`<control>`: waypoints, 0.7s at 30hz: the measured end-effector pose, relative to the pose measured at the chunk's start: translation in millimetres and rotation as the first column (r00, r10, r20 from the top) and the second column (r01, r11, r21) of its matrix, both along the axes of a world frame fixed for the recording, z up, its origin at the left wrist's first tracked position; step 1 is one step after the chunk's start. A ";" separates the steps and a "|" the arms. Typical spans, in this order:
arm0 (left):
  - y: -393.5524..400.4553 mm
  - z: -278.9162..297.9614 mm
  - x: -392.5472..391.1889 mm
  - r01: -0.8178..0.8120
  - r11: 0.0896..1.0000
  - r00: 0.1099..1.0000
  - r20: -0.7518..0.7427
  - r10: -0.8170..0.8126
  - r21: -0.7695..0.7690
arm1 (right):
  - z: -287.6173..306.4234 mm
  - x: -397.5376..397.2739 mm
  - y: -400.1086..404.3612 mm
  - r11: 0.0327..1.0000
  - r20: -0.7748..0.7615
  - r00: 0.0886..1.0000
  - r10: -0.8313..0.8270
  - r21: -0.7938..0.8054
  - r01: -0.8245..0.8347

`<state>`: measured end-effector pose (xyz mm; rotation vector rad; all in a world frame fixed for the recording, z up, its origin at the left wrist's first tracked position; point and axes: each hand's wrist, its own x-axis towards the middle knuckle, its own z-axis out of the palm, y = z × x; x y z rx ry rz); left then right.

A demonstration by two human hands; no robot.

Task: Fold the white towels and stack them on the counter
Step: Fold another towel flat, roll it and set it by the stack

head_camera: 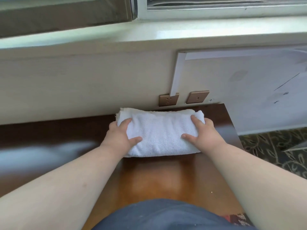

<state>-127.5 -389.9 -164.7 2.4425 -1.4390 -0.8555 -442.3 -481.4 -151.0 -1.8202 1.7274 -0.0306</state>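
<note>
A folded white towel (159, 133) lies on the dark brown wooden counter (159, 178), near the back edge by the cream wall (79, 87). The left hand (120, 135) holds the towel's left end, with its thumb on top and its fingers curled round the far edge. The right hand (201, 131) holds the right end the same way. Both thumbs press flat on the soft cloth. Behind the towel, two gold wall sockets (168, 100) sit low on the wall. A patterned carpet (274, 146) shows to the right of the counter.
</note>
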 end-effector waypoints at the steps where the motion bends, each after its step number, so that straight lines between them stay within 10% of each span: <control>1: 1.1 -1.3 0.3 -0.012 0.999 1.000 0.001 0.012 0.035 | -1.9 -1.7 2.2 0.999 0.040 0.999 -0.035 0.023 0.034; 5: 6.2 -2.2 0.8 -0.387 0.921 0.912 -0.126 0.389 0.046 | -7.2 -10.4 10.1 0.947 0.305 0.897 -0.319 0.069 0.313; 8: 16.9 3.1 -13.9 -0.753 0.585 0.413 -0.474 0.777 0.302 | -7.2 -11.3 18.0 0.715 0.433 0.570 -0.698 0.397 0.575; 10: 25.0 5.0 -26.6 -0.740 0.494 0.163 -0.590 0.791 0.456 | -8.9 -8.5 25.1 0.500 0.434 0.258 -0.863 0.666 0.553; 16: 21.5 10.9 -43.2 -0.782 0.321 -0.013 -0.528 0.849 0.534 | -21.9 20.1 57.0 0.312 0.479 -0.238 -0.845 0.802 0.509; 21: 21.8 12.3 -82.1 -0.731 0.301 -0.263 -0.660 0.704 0.613 | -27.9 49.6 71.5 0.302 0.430 -0.315 -0.846 0.873 0.382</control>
